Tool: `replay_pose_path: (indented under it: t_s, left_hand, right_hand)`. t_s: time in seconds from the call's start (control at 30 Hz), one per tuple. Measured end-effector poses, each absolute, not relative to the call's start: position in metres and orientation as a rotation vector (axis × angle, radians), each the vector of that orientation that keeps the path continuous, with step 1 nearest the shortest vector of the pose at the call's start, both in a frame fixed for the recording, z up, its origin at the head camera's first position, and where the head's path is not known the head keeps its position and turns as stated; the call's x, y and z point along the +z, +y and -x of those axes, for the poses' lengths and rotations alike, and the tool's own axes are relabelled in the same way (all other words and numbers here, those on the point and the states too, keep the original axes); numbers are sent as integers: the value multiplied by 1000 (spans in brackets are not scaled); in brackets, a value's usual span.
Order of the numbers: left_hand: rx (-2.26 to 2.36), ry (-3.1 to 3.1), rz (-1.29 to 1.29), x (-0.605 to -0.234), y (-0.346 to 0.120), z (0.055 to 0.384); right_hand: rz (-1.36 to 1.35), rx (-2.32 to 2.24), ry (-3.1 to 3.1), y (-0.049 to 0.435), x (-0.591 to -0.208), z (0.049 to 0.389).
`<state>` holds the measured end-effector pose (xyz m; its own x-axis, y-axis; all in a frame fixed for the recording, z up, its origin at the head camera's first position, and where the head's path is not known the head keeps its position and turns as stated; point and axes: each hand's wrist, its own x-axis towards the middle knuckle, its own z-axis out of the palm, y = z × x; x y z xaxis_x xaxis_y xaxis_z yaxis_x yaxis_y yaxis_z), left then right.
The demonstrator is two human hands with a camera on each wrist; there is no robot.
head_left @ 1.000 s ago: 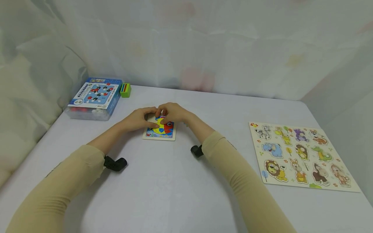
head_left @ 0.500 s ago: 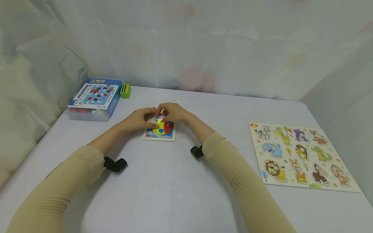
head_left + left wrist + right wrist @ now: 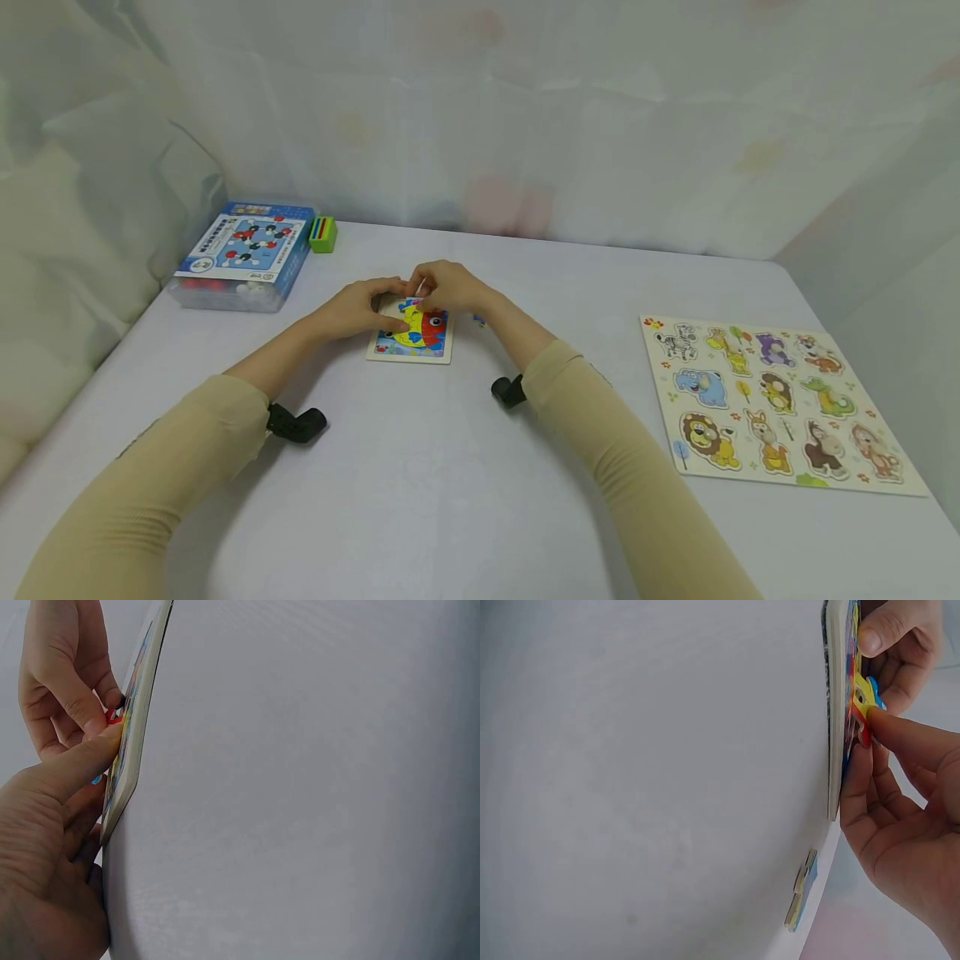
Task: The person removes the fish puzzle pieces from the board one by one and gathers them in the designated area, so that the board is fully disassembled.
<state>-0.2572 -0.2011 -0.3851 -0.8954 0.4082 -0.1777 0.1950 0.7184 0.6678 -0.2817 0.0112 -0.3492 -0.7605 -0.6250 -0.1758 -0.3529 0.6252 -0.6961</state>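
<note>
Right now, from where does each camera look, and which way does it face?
Head: worn on the head, looks forward and down at the table; left hand, right hand and both sleeves show.
Left wrist: worn there, faces the gripped puzzle board; both hands show.
Right wrist: worn there, faces the pinched puzzle piece; both hands show.
Shared: both wrist views show the board edge-on.

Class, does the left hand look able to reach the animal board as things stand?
Probably not: the left hand grips the small puzzle, and the right arm lies across the way to the animal board.
</note>
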Motion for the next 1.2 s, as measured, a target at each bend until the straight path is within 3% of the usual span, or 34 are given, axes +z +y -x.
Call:
replay_pose_path:
  t_s: [1.2]
  left_hand:
    - [967,2605,-470,-386,-201,258]
  right_hand:
    - [678,-978,2367,10,-348,281]
